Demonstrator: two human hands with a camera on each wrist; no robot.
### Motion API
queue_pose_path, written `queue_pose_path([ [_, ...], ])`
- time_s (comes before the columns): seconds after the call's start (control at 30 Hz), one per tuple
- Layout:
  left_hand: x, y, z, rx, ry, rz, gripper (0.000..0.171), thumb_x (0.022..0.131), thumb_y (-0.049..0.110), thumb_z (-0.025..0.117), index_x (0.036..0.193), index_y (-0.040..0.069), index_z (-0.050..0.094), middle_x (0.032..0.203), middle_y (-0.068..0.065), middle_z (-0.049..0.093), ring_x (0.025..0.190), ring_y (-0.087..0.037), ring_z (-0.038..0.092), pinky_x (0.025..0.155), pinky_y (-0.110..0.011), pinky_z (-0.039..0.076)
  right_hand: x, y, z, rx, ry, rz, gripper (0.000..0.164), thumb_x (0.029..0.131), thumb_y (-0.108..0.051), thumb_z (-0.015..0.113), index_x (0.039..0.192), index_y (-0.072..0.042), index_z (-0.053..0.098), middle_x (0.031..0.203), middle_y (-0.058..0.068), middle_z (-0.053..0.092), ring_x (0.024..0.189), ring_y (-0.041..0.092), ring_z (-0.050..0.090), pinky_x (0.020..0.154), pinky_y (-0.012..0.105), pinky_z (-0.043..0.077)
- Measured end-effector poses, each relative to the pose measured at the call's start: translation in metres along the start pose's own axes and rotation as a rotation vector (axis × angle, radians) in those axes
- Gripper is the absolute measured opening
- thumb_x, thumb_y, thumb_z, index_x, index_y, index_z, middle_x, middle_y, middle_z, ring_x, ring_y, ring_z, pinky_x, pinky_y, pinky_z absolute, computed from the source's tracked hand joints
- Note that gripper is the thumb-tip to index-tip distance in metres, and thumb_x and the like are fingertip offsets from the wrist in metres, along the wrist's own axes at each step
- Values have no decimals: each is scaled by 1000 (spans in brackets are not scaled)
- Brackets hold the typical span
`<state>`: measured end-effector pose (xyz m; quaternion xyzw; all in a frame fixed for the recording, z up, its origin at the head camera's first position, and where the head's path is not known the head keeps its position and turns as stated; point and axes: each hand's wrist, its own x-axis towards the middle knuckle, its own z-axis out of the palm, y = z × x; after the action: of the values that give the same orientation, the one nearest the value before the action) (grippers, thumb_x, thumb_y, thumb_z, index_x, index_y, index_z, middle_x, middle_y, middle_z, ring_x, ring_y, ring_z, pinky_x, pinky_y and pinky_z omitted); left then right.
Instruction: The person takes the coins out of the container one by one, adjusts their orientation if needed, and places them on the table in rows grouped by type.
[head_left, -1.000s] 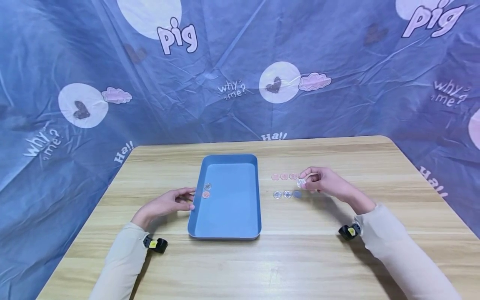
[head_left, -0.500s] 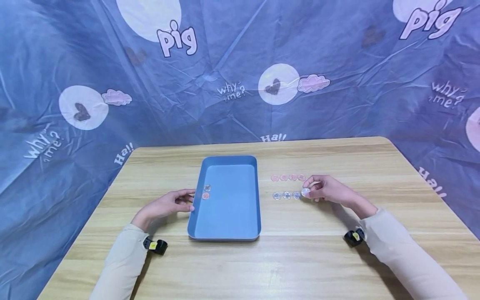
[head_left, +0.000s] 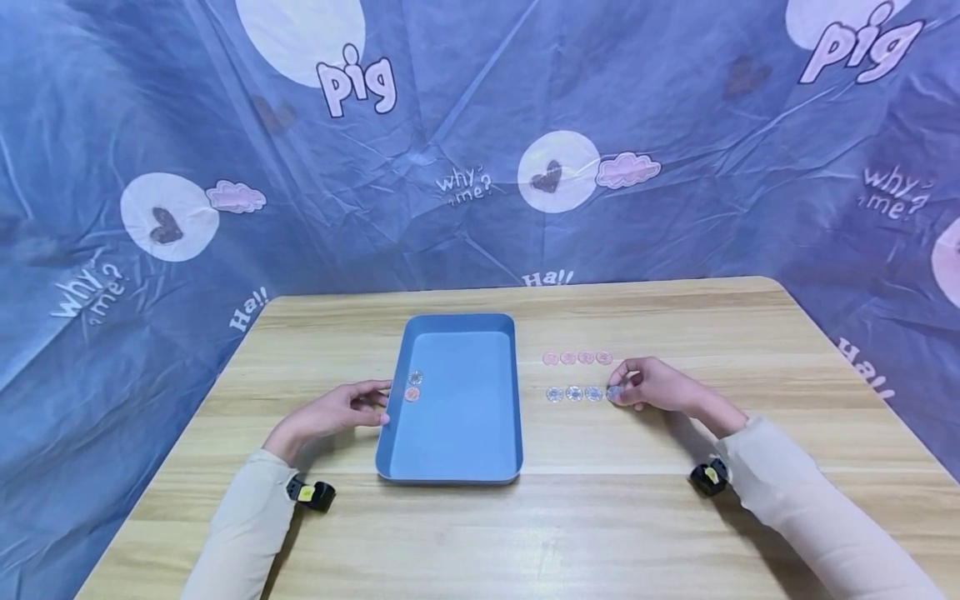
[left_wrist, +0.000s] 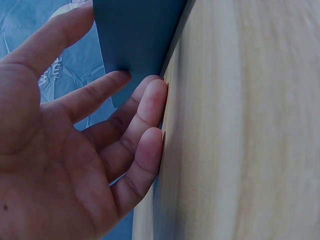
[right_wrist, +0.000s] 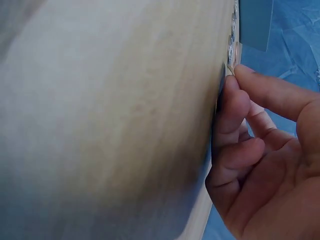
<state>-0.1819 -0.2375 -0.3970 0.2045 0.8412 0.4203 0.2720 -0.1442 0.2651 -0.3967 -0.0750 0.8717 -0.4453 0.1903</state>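
In the head view my right hand (head_left: 651, 385) pinches a silver coin (head_left: 612, 392) between thumb and forefinger, low at the right end of a row of silver coins (head_left: 573, 393). The pinched coin shows edge-on in the right wrist view, its rim (right_wrist: 230, 69) between the fingertips. Behind that row lies a parallel row of copper-coloured coins (head_left: 567, 358). My left hand (head_left: 337, 414) rests beside the blue tray (head_left: 453, 479), its loosely bent fingers touching the tray's left wall (left_wrist: 137, 40). Inside the tray lie one silver coin (head_left: 416, 377) and one copper-coloured coin (head_left: 412, 394).
The wooden table (head_left: 480, 542) spreads all around the tray and coins. A blue printed cloth (head_left: 450, 242) hangs behind its far edge. Each forearm wears a black wrist device, such as the left one (head_left: 311, 493).
My right hand has moved slightly toward me and down, bringing the silver coin to the end of the near row. A fourth copper-coloured coin came into view. The left hand and tray stay put.
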Motion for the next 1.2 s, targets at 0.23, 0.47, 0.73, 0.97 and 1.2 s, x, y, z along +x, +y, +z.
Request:
queue_pose_path([
  [0.23,0,1,0,7,5,-1,72,91,28,67,147,-1,33,130,-20,55,116,-29,53,98,-35,44,3,-3,4,-101,31,-17,24,82,-4,69,102,6,60,67,-1,53,58,11,49,53,22,44],
  [0.47,1,0,1,5,3,2,72,91,28,67,147,-2,34,130,-20,55,117,-29,54,98,-35,44,4,-6,8,-171,48,-12,21,82,-2,67,101,4,61,65,1,56,56,13,52,51,23,45],
  [0.73,0,0,0,-3,7,7,71,91,27,68,146,-2,35,129,-21,56,117,-30,54,99,-35,44,3,-6,7,-156,47,-1,23,83,0,64,104,5,60,67,2,58,58,14,53,52,24,46],
  [0.97,0,0,0,0,4,9,72,91,27,67,147,-2,34,130,-21,55,117,-30,54,99,-36,43,1,-5,4,-54,18,15,25,87,0,60,109,9,56,70,3,59,61,13,53,53,22,46],
  [1.2,0,0,0,-2,4,15,71,91,27,67,146,-3,34,129,-21,56,118,-31,54,99,-35,44,-7,-4,-4,68,-9,58,30,89,-3,57,116,10,52,80,6,66,66,12,56,54,22,47],
])
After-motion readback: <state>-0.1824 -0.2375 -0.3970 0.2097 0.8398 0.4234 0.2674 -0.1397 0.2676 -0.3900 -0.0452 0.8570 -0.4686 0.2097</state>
